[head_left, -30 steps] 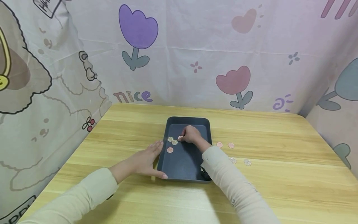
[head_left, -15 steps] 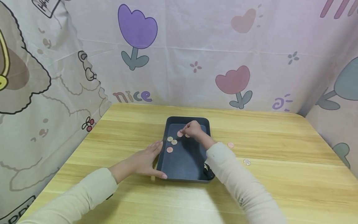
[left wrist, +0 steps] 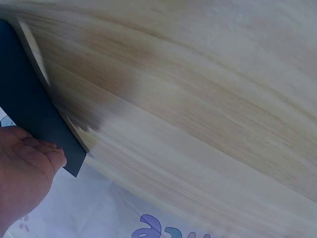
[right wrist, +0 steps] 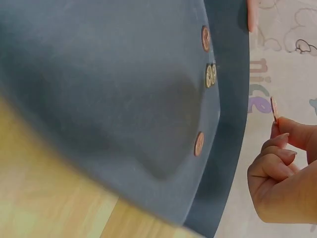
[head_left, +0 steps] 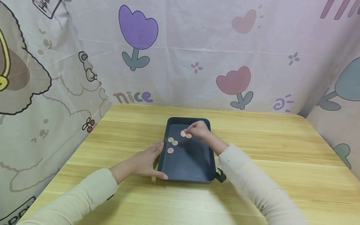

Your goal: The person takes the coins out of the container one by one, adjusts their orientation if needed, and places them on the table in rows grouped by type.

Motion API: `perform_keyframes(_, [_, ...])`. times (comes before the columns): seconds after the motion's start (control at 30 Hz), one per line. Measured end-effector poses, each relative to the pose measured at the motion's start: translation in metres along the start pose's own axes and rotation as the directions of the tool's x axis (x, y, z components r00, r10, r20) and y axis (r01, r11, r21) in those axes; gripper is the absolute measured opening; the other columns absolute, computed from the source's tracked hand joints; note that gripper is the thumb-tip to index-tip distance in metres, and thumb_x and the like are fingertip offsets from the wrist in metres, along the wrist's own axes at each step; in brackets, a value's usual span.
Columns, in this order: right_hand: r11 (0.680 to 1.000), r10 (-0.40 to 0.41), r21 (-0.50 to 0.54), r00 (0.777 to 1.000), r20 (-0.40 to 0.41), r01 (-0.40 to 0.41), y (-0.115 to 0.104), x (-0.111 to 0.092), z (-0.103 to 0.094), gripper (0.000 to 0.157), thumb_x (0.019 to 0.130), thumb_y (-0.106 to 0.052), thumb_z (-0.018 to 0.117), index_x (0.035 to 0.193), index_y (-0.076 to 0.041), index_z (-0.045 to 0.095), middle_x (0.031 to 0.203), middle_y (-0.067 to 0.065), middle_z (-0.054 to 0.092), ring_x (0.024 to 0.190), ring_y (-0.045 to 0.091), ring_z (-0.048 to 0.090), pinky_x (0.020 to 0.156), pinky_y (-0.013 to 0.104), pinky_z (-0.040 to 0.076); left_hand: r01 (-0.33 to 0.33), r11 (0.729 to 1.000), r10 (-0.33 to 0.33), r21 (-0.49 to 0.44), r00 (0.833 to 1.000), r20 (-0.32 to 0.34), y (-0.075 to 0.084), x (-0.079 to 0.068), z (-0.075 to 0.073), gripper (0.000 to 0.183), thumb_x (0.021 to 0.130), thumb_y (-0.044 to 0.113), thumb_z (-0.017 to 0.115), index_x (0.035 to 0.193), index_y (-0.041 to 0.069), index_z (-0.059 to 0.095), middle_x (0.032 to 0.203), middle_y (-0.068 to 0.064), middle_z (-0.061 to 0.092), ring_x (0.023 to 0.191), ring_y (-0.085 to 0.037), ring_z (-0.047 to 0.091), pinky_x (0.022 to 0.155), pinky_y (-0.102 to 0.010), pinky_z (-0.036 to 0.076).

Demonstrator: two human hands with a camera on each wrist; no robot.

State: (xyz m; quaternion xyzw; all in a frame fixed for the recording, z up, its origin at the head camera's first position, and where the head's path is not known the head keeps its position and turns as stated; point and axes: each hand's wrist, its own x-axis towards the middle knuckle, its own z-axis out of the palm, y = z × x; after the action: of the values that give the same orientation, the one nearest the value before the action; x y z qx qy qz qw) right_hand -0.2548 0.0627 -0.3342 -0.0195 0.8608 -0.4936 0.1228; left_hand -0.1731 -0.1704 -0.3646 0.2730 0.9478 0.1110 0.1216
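In the head view, my right hand (head_left: 199,129) pinches a copper-coloured coin (head_left: 183,133) between thumb and fingertip above the far part of a dark rectangular tray (head_left: 185,181). The right wrist view shows this coin (right wrist: 274,109) on edge at the fingertips, other fingers curled in. Inside the tray lie another copper-coloured coin (head_left: 189,136), two gold-coloured coins (head_left: 175,142) side by side, and a third copper-coloured coin (head_left: 170,150) nearer the left wall. My left hand (head_left: 147,161) rests along the tray's left side, thumb spread at the near corner.
Wooden tabletop (head_left: 267,187) surrounds the tray, with a printed cloth (head_left: 180,78) hanging behind. Right of the tray, a sliver of a coin (head_left: 232,144) peeks out past my right sleeve (head_left: 253,178). A small black device (head_left: 220,175) hangs by that sleeve, beside the tray's near right corner.
My right hand has risen from low in the tray and shifted right, with a copper-coloured coin in its fingers. Its sleeve now covers most coins right of the tray. The left hand stays put.
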Motion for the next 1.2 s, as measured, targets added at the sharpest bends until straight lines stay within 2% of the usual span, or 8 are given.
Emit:
perform_keyframes(0.07, [1.0,0.008,0.006,1.0,-0.002,-0.008,0.003,-0.001,-0.005,0.018,0.087,-0.011,0.061,0.081,0.004,0.069,0.081,0.005,0.071,0.043,0.008,0.032,0.044,0.022,0.027,-0.005,1.0,0.005,0.003,1.0,-0.002,0.0,0.0,0.0,0.124,0.065,0.075,0.062,0.147,-0.003,0.012,0.155,-0.02,0.011,0.143,-0.036,0.014,0.111,-0.05,0.028])
perform_keyframes(0.1, [1.0,0.014,0.013,1.0,-0.004,-0.014,0.005,-0.002,-0.008,0.018,0.087,-0.012,0.061,0.083,0.004,0.069,0.067,0.001,0.066,0.04,0.008,0.024,0.042,0.022,0.024,-0.007,1.0,0.007,0.003,1.0,-0.003,0.0,-0.001,0.0,0.124,0.065,0.075,0.062,0.147,-0.003,0.012,0.155,-0.02,0.012,0.142,-0.037,0.015,0.111,-0.05,0.028])
perform_keyframes(0.2, [1.0,0.028,0.013,1.0,-0.009,-0.027,0.009,-0.005,-0.015,0.02,0.088,-0.015,0.061,0.089,0.003,0.069,0.045,-0.008,0.038,0.037,0.007,0.021,0.042,0.022,0.024,-0.016,1.0,0.016,-0.001,1.0,-0.008,0.0,-0.001,0.0,0.124,0.065,0.075,0.062,0.146,-0.005,0.013,0.154,-0.021,0.012,0.142,-0.038,0.015,0.111,-0.051,0.029])
perform_keyframes(0.23, [0.999,0.033,0.011,0.999,-0.011,-0.032,0.011,-0.006,-0.017,0.021,0.088,-0.016,0.062,0.09,0.003,0.069,0.044,-0.008,0.03,0.038,0.007,0.021,0.043,0.022,0.024,-0.014,1.0,0.014,0.002,1.0,-0.008,0.001,-0.001,0.0,0.124,0.065,0.075,0.062,0.146,-0.004,0.013,0.154,-0.021,0.012,0.142,-0.038,0.015,0.111,-0.05,0.029])
perform_keyframes(0.43, [0.999,0.048,0.018,0.998,-0.028,-0.047,0.023,-0.015,-0.028,0.021,0.087,-0.016,0.062,0.094,0.003,0.067,0.053,-0.009,0.037,0.041,0.006,0.025,0.043,0.021,0.025,-0.006,1.0,0.006,0.007,1.0,-0.006,0.001,-0.001,0.0,0.124,0.064,0.076,0.062,0.147,-0.003,0.013,0.155,-0.019,0.011,0.143,-0.036,0.014,0.112,-0.049,0.028])
perform_keyframes(0.73, [0.993,0.085,0.085,0.996,-0.006,-0.084,0.042,-0.023,-0.044,0.022,0.089,-0.016,0.059,0.098,0.003,0.065,0.052,-0.007,0.036,0.043,0.006,0.025,0.042,0.02,0.02,-0.009,1.0,0.009,-0.002,1.0,-0.012,0.0,0.0,0.001,0.124,0.063,0.077,0.061,0.147,-0.002,0.014,0.155,-0.018,0.011,0.143,-0.035,0.014,0.111,-0.049,0.029])
perform_keyframes(1.03, [0.983,0.077,0.168,0.997,0.015,-0.079,0.058,-0.032,-0.063,0.014,0.089,-0.013,0.057,0.084,-0.001,0.061,0.051,-0.008,0.036,0.043,0.004,0.025,0.042,0.017,0.02,-0.008,1.0,0.008,0.007,1.0,-0.015,-0.002,0.0,0.003,0.124,0.063,0.077,0.06,0.147,-0.001,0.014,0.156,-0.017,0.011,0.143,-0.035,0.014,0.111,-0.05,0.03])
perform_keyframes(1.2, [0.987,0.087,0.137,0.996,-0.004,-0.086,0.067,-0.04,-0.076,0.013,0.089,-0.014,0.057,0.083,-0.004,0.06,0.052,-0.009,0.037,0.044,0.002,0.026,0.041,0.016,0.02,-0.016,1.0,0.016,0.005,1.0,-0.02,0.0,-0.001,0.001,0.124,0.064,0.077,0.061,0.147,-0.002,0.014,0.155,-0.018,0.011,0.143,-0.036,0.015,0.111,-0.049,0.029])
